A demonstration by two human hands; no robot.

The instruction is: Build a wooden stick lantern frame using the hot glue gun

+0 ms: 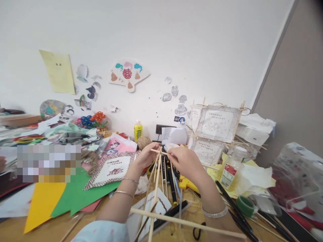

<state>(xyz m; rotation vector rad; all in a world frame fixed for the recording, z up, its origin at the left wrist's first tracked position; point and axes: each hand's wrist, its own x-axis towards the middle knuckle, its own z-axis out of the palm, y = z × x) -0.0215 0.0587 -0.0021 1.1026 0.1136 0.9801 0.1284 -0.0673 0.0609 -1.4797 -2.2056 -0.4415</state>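
Observation:
Thin wooden sticks [156, 183] form a frame that rises from the table edge to a point in the middle of the view, with a long cross stick [188, 222] near me. At its far tip a short stick lies across. My left hand [145, 158] is closed around the left side of that tip. From the right, my right hand [185, 163] pinches the end of the short stick; its fingertips are partly hidden. Below the hands lie several black markers [172, 186] and a yellow glue gun [188, 184].
Left of me are a patterned framed picture [113, 169], green paper [85, 183] and orange paper [45, 205]. A twine ball [143, 142] and a yellow bottle [138, 130] stand behind. To the right are a clear jar [233, 164], green tape [245, 205] and framed drawings [219, 122].

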